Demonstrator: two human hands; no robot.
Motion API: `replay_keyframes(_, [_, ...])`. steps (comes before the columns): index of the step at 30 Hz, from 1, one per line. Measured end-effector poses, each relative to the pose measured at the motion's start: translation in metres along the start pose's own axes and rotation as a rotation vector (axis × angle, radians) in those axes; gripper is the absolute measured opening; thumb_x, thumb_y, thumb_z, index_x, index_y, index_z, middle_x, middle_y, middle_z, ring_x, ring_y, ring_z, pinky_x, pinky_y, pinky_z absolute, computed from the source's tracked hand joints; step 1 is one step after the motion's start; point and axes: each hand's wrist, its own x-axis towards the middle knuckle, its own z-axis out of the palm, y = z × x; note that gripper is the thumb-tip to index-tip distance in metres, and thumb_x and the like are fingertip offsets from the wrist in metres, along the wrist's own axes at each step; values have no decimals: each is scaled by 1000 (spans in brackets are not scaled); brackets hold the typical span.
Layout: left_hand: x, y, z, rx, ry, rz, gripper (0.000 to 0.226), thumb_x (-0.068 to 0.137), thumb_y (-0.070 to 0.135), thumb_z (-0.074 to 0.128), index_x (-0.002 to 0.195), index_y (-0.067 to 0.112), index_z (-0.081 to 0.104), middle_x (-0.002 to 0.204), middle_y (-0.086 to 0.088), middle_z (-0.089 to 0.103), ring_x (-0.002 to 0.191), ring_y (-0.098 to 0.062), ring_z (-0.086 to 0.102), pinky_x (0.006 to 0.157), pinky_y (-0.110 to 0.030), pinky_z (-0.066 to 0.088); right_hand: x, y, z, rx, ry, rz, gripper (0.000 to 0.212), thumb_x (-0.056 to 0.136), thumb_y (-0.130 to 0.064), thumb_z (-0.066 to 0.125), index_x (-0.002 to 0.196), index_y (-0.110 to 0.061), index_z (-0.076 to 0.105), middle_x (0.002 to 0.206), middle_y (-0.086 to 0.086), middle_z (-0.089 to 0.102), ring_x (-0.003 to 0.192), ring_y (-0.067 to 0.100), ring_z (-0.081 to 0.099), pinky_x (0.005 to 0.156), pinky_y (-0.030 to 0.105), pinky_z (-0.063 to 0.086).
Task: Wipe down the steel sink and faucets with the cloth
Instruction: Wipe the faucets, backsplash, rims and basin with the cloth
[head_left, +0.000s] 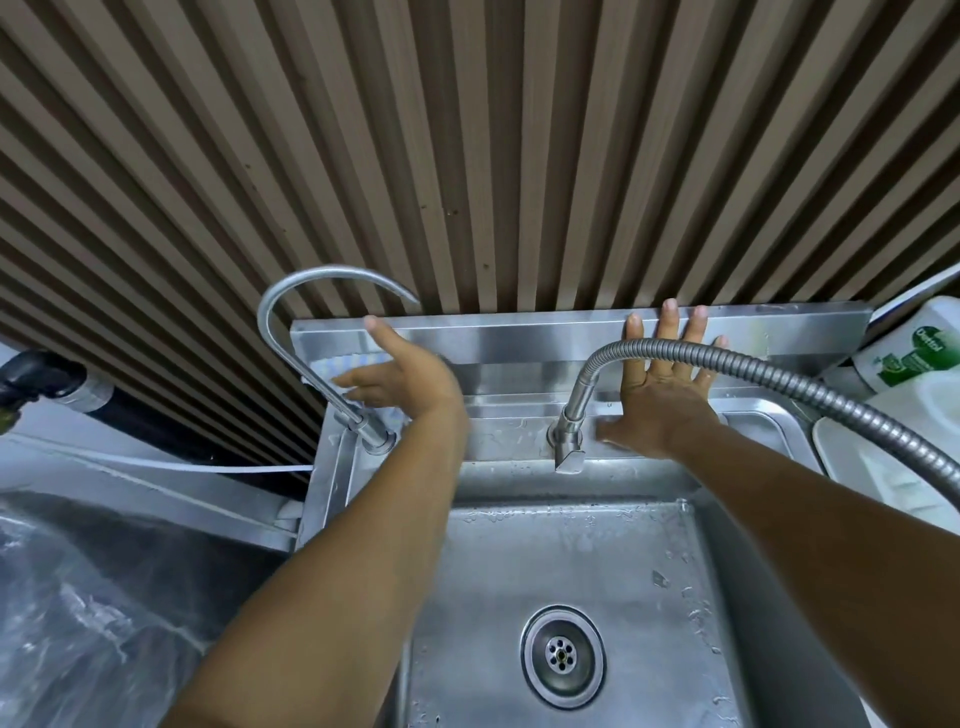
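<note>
The steel sink (623, 561) fills the lower middle, wet with droplets, its drain (563, 657) near the bottom. My left hand (402, 374) presses a pale blue-white cloth (349, 365) flat against the steel backsplash (498, 345), thumb up and fingers pointing left, just behind the gooseneck faucet (283, 332). My right hand (662, 387) lies flat on the backsplash with its fingers spread, holding nothing. It sits right of the flexible-hose faucet (571, 415), whose ribbed hose (810, 387) arcs over the hand and off to the right.
A brown slatted wall (467, 156) rises behind the sink. A white and green soap bottle (914, 358) and a white dish (883, 467) stand at the right. Clear plastic sheeting (78, 597) covers the left counter, with a white tube (156, 461) and a black fitting (31, 376) behind it.
</note>
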Motion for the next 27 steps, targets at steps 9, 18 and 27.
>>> replay_keyframes(9, [32, -54, -37, 632, -140, 833, 86, 100, 55, 32, 155, -3, -1, 158, -34, -12, 146, -50, -14, 118, -50, -12, 1, 0, 0, -12, -8, -6, 141, 76, -71, 63, 118, -26, -64, 129, 14, -67, 116, 44, -61, 98, 64, -32])
replay_keyframes(18, [-17, -63, 2, 1174, -582, 1846, 52, 103, 38, 26, 154, 27, 33, 163, -2, 25, 151, -33, 16, 114, -66, 7, 3, 2, 4, 2, 23, -8, 136, 79, -63, 61, 118, -27, -64, 128, 13, -67, 120, 44, -58, 107, 67, -25])
replay_keyframes(27, [10, -73, -27, 1089, -313, 1329, 62, 103, 42, 29, 157, 25, 3, 164, -3, -2, 152, -32, -3, 117, -61, -4, 4, 4, 8, 6, 45, -21, 138, 78, -64, 64, 124, -28, -61, 133, 12, -65, 119, 41, -61, 100, 62, -33])
